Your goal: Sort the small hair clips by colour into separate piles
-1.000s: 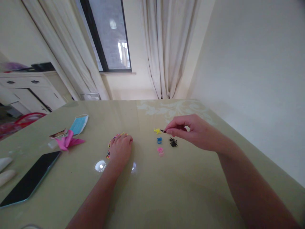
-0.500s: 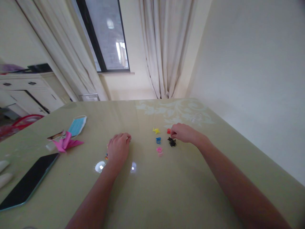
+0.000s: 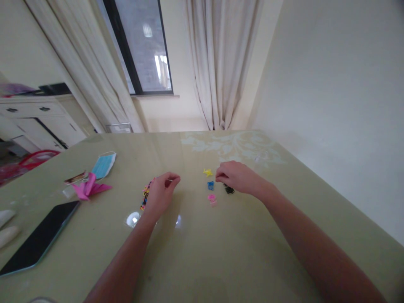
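My left hand (image 3: 162, 191) hovers above the table with thumb and forefinger pinched together; anything between them is too small to make out. Beneath and left of it lies a multicoloured heap of tiny pieces (image 3: 145, 195), partly covered by the hand. My right hand (image 3: 232, 173), fingers closed in a pinch, is over the small sorted clusters, and I cannot make out what it holds. Nearby lie a yellow cluster (image 3: 208, 172), a blue cluster (image 3: 210, 185) and a pink cluster (image 3: 212, 198). A black cluster (image 3: 229, 189) shows partly below my right hand.
On the left of the glossy table (image 3: 195, 252) are a black-screened tablet or phone (image 3: 41, 237), pink folded paper (image 3: 90, 187) and a blue face mask (image 3: 104, 165). A small clear round object (image 3: 133, 219) lies beside my left forearm. A wall (image 3: 341, 105) borders the right side.
My left hand has lifted and its pinch has turned toward the right, uncovering more of the mixed heap. My right hand has shifted slightly left, and the red cluster is now hidden.
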Action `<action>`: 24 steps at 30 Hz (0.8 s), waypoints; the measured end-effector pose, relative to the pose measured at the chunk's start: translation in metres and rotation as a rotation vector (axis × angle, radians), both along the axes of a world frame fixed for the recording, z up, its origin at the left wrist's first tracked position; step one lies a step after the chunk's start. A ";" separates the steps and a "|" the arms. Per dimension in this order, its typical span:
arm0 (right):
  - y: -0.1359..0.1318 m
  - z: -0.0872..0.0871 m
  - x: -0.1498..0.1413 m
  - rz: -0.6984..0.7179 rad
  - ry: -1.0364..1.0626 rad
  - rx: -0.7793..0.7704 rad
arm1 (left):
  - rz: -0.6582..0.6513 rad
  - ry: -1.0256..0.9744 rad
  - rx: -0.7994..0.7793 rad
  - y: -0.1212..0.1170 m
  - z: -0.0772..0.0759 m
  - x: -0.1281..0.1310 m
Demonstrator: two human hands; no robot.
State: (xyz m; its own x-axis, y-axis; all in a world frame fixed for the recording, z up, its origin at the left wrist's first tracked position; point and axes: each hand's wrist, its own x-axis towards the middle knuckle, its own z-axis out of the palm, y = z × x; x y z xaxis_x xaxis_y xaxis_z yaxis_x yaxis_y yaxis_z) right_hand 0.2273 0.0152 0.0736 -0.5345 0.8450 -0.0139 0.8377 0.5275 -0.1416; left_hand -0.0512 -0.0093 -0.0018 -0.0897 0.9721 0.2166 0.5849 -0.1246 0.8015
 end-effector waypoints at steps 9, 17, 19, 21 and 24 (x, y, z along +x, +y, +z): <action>-0.025 -0.012 -0.044 0.125 0.373 0.059 | -0.276 -0.638 -0.096 -0.013 0.004 0.026; -0.029 -0.015 -0.048 0.133 0.471 0.086 | -0.279 -0.620 -0.079 -0.015 0.007 0.031; -0.027 -0.016 -0.047 0.136 0.489 0.090 | -0.291 -0.620 -0.081 -0.016 0.007 0.032; -0.025 -0.015 -0.045 0.131 0.536 0.086 | -0.308 -0.608 -0.077 -0.015 0.007 0.031; -0.022 -0.006 -0.036 0.106 0.689 0.057 | -0.291 -0.476 -0.016 -0.011 0.004 0.025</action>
